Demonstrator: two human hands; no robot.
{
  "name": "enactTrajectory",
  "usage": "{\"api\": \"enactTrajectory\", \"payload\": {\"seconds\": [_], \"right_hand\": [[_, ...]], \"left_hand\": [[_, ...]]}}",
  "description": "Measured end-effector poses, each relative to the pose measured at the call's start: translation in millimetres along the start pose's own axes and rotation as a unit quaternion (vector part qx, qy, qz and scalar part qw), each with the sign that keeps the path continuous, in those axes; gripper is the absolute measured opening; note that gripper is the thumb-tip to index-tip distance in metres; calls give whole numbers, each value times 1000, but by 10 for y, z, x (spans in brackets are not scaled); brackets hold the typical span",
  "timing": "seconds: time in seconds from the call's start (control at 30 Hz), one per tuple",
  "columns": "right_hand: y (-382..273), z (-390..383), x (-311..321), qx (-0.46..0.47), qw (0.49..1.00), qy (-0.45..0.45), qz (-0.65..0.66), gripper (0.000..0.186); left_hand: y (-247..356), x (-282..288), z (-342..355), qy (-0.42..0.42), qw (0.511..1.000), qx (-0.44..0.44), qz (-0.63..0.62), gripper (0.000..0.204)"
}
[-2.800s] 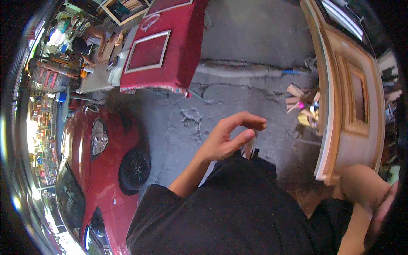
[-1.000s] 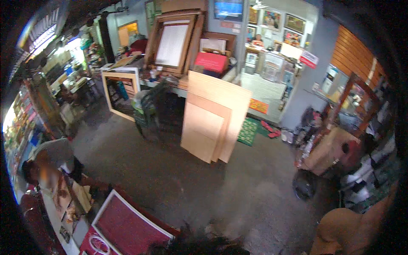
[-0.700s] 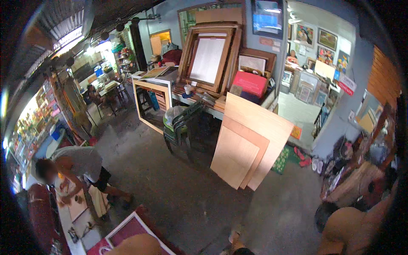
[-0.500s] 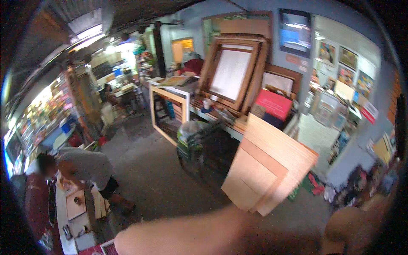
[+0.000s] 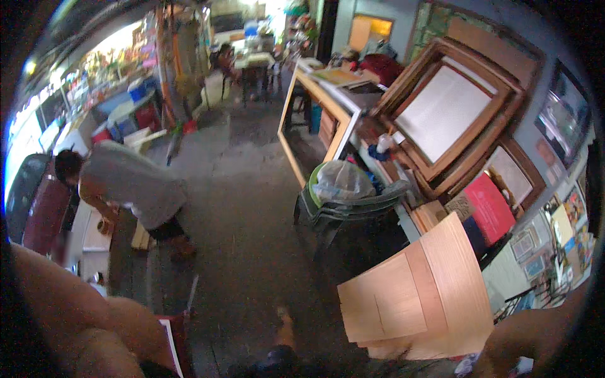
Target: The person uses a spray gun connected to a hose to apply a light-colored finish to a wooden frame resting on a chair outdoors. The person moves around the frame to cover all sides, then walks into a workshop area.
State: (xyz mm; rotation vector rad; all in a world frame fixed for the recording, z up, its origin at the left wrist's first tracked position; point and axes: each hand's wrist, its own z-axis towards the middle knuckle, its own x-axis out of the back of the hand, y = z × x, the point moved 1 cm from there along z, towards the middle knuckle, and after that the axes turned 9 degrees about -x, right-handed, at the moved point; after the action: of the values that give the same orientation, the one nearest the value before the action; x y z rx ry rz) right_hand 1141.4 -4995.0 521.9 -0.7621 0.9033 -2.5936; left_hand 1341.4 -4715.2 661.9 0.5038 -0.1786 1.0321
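Observation:
A few thin, pale wooden boards [image 5: 384, 296], stacked in overlapping steps with a darker band between them, are held up at the lower right. Their lower right corner meets my right hand [image 5: 529, 343], which is dark and partly cut off by the rim; its fingers are hidden behind or below the boards. At the lower left, my left arm [image 5: 82, 315] is bent and blurred, apart from the boards. The fingers of that hand cannot be made out. A dark red item with a white edge [image 5: 171, 346] lies beside that arm.
A person [image 5: 132, 183] bends over a white bench [image 5: 94, 258] at left. Ahead stand an empty wooden frame [image 5: 287, 120], stacked dark chairs [image 5: 353, 208] holding a plastic bag [image 5: 343, 181], and large brown frames [image 5: 441, 113]. A red box [image 5: 482, 208] sits behind the boards. My foot [image 5: 285, 327] shows below.
The view has turned right and tilted, with the room shifting. The boards have moved lower and tilted. The arm that crossed below the boards is gone from there; an arm now shows at lower left.

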Motion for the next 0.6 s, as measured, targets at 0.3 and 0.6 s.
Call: {"api": "enactTrajectory", "payload": {"seconds": [0.3, 0.6], "right_hand": [[688, 1823, -1509, 96, 995, 5, 26, 48], [1215, 3173, -3039, 158, 983, 80, 52, 49]], "left_hand": [[-1894, 632, 36, -11, 995, -18, 99, 27], [-3828, 1273, 295, -15, 986, -46, 158, 28]]}}
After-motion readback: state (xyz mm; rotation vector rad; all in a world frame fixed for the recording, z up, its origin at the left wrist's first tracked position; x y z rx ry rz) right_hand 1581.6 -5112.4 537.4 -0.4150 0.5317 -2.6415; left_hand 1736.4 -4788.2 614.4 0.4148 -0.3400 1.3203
